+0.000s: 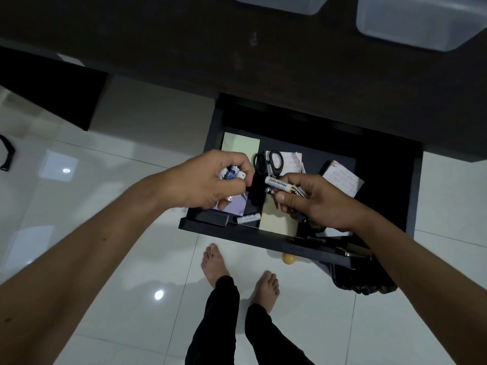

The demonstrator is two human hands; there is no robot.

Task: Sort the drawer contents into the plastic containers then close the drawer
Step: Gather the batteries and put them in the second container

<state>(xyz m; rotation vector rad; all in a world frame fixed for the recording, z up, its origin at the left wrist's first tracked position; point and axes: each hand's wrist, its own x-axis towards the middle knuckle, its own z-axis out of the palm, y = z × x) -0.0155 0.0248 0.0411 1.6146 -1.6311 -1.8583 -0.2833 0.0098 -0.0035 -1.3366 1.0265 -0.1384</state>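
The dark drawer [263, 237] stands pulled out below the desk. Above its left half, my left hand [208, 180] grips a bunch of white and blue batteries [232, 175]. My right hand [319, 201] holds several batteries too, a white one [276, 183] on top. Another white battery [247, 219] lies loose near the drawer's front wall. Black-handled scissors [268, 162], yellow, purple and pink paper pads [240, 144] and a small black block [212, 218] lie inside. Two clear plastic containers [421, 25] [284, 2] stand on the desk at the top.
A dark desk top [237, 48] runs across the upper view. White glossy floor tiles [105, 154] lie below, with my bare feet [214, 263] in front of the drawer. A round yellow knob [288, 258] sticks out of the drawer front. Dark objects fill the drawer's right front corner.
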